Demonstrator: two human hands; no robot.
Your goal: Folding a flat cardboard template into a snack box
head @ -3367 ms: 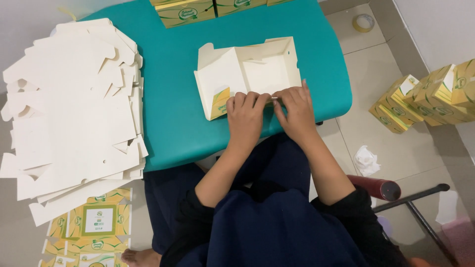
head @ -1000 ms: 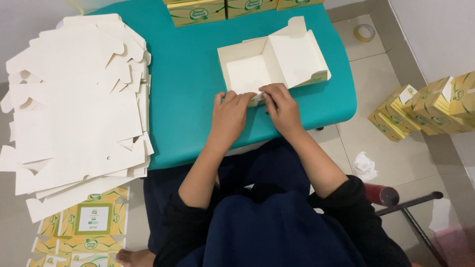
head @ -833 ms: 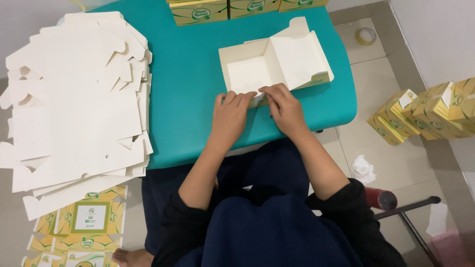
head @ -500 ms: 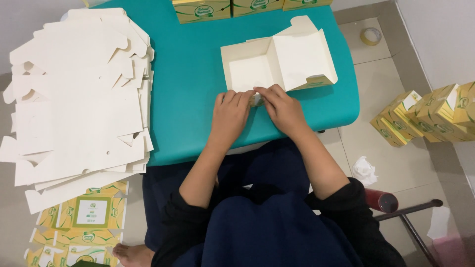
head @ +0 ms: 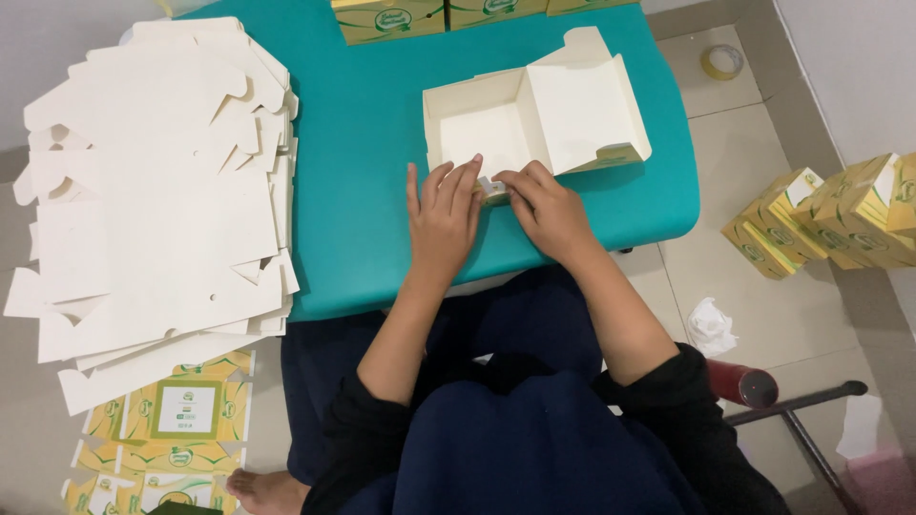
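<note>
A half-folded cream cardboard box (head: 534,119) with yellow-green printed outer sides lies open on the teal table (head: 367,172). My left hand (head: 442,215) and my right hand (head: 546,210) both press and pinch the box's near wall, fingers meeting at its front edge. The box lid flap stands open to the right. A tall stack of flat unfolded cream box blanks (head: 157,191) lies at the table's left.
Finished yellow-green boxes (head: 434,14) line the table's far edge, and more are piled on the floor (head: 830,219) at right. Printed flat blanks (head: 172,429) lie on the floor lower left. A tape roll (head: 722,62), crumpled paper (head: 711,326) and a chair leg (head: 782,405) are on the right.
The box was turned and its lid flap swung open to the right. Both hands stayed at its near wall, folding it. The view shifted slightly.
</note>
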